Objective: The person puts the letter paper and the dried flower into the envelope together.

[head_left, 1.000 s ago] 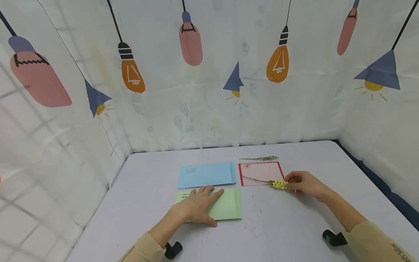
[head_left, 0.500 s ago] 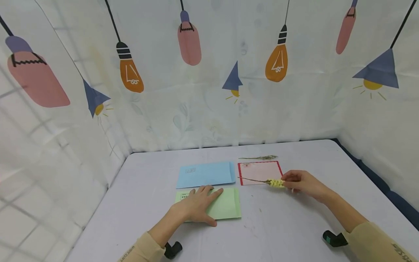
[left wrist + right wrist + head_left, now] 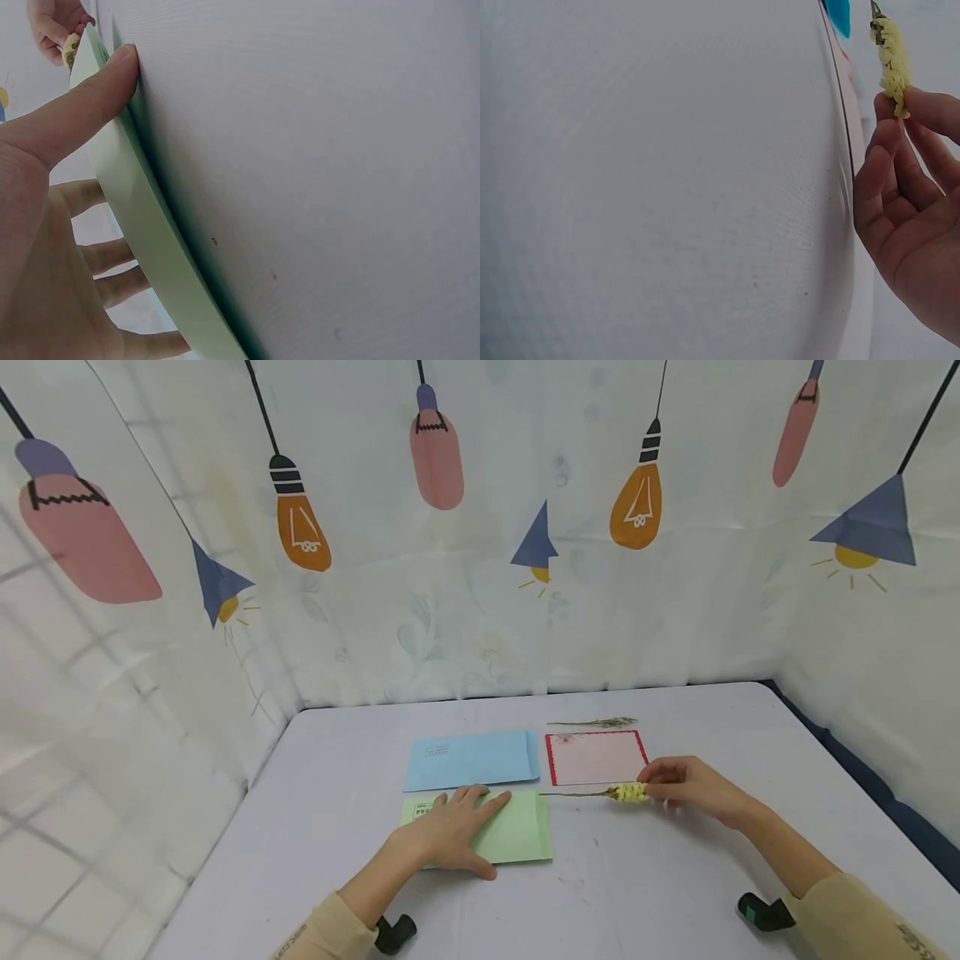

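Observation:
With its fingers spread, my left hand [image 3: 459, 833] rests on a pale green envelope [image 3: 525, 837] lying on the table. Its thumb reaches past the envelope's near edge, and in the left wrist view the thumb lies across that edge of the green envelope [image 3: 154, 217]. My right hand [image 3: 690, 787] pinches the yellow blossom end of a dried flower sprig [image 3: 627, 792]. The sprig's thin stem points left, its tip near the green envelope's right edge. In the right wrist view, thumb and fingertips hold the tip of the yellow flower head [image 3: 892, 61].
Beyond the green envelope lies a blue envelope [image 3: 468, 762]. A pink card with a red border [image 3: 596, 760] sits right of it, just beyond the held sprig. Another dried sprig [image 3: 600, 722] lies behind the card. Small crumbs dot the white tablecloth [image 3: 645, 877].
The right hand has brought the yellow flower sprig leftward and toward me, off the pink card's area, and the stem now lies level. The left hand has stayed on the green envelope.

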Demonstrator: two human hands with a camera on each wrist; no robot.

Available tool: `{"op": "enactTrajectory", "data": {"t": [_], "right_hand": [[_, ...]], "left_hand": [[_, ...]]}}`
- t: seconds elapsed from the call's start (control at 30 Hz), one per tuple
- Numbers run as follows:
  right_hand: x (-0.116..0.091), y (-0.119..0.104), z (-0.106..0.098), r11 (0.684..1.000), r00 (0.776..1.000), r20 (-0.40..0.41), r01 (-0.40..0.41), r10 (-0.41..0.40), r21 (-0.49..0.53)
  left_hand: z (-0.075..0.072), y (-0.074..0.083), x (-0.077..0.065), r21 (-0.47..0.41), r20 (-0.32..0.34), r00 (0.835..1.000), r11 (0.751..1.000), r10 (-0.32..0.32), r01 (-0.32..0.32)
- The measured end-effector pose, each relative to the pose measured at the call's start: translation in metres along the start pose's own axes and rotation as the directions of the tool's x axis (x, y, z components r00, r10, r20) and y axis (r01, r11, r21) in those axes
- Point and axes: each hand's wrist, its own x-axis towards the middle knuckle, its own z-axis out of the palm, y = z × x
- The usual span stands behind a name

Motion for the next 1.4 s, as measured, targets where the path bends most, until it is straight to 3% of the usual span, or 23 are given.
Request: {"op": "enactTrajectory", "data": {"t": [1.1,1.4], "right_hand": [[0.006,-0.009,0.014,0.997,0.999,0.037,0.024,-0.021,-0.075],[0.009,-0.011,0.023,0.999,0.998,0.052,0.03,-0.028,-0.023]], "left_hand": [[0.0,0.001,0.0,0.002,0.005,1.0,1.0,0.003,-0.003],[-0.001,0.0,0.001,0.0,0.017,1.0,1.0,0.001,-0.001]]}}
